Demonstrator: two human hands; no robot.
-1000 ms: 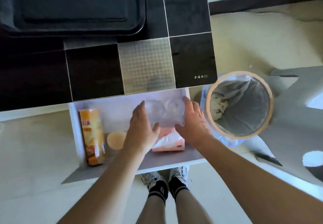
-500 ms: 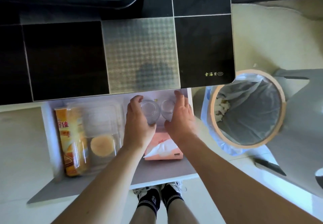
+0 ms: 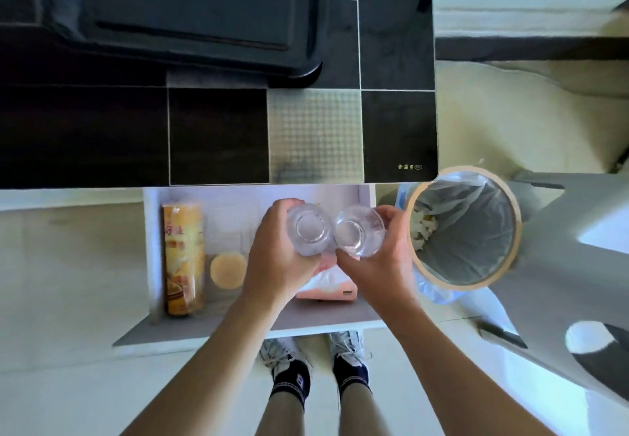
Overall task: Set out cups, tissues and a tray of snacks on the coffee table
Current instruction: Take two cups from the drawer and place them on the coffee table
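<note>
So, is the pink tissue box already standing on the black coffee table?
No, the pink tissue box lies in the open drawer, below both hands, not on the black coffee table.

Two clear glass cups, the left cup point(image 3: 309, 229) and the right cup point(image 3: 359, 230), sit side by side with rims touching, mouths facing up at the camera, above an open white drawer point(image 3: 238, 204). Beneath them lies a pink tissue box point(image 3: 332, 287) with white tissue poking out. Left of it rest a round pale snack point(image 3: 228, 270) and, lying lengthwise, an orange chip can point(image 3: 183, 258).
</note>
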